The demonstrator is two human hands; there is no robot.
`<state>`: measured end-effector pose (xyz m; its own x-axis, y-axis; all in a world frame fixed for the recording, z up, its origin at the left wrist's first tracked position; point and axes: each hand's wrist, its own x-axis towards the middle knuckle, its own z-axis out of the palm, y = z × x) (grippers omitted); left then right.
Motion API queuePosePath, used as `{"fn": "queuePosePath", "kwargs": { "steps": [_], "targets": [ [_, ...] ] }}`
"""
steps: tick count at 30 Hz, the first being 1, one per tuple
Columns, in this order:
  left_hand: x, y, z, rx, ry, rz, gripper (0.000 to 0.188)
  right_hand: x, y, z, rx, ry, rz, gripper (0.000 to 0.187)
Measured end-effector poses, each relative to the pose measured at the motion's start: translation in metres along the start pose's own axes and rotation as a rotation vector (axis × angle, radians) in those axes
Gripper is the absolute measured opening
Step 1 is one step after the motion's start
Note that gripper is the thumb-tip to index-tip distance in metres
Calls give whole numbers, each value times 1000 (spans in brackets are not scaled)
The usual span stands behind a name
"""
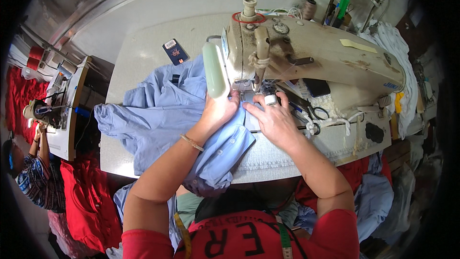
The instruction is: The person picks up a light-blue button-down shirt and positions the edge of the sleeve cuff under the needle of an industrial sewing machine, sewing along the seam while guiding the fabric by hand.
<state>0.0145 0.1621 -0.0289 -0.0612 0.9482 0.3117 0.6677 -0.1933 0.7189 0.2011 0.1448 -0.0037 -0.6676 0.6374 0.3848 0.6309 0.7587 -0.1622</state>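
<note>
A light blue button-up shirt [158,115] is spread over the left of the sewing table, its collar toward the back and a buttoned edge hanging over the front. My left hand [219,111] is closed on the cloth just left of the presser foot; the pale green lamp hides part of its fingers. On the other side of the needle area, my right hand [277,120] rests with fingers apart, index fingertip by the shirt's edge. A white wrap [270,100] circles one of its fingers. Above both hands stands the beige sewing machine [316,43].
Scissors [317,111] and a dark phone [316,87] lie right of my right hand, under the machine arm. The lamp [216,69] hangs close over my left hand. A dark blue card [175,52] lies at the back. At far left, another person [38,177] works at a second machine.
</note>
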Motion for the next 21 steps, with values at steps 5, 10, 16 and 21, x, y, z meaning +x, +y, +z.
{"fn": "queuePosePath", "kwargs": {
  "steps": [5,10,16,21],
  "targets": [
    [-7,21,-25,243,-182,128,21,-1,1,-1,-31,10,-12,36],
    [-34,28,-48,386,-311,562,44,-6,2,4,-43,16,12,42],
    [-40,27,-46,313,-238,565,41,-4,0,3,-90,33,-20,36],
    [-39,27,-44,308,-227,578,36,-6,2,5,-79,24,-14,37]
  ]
}}
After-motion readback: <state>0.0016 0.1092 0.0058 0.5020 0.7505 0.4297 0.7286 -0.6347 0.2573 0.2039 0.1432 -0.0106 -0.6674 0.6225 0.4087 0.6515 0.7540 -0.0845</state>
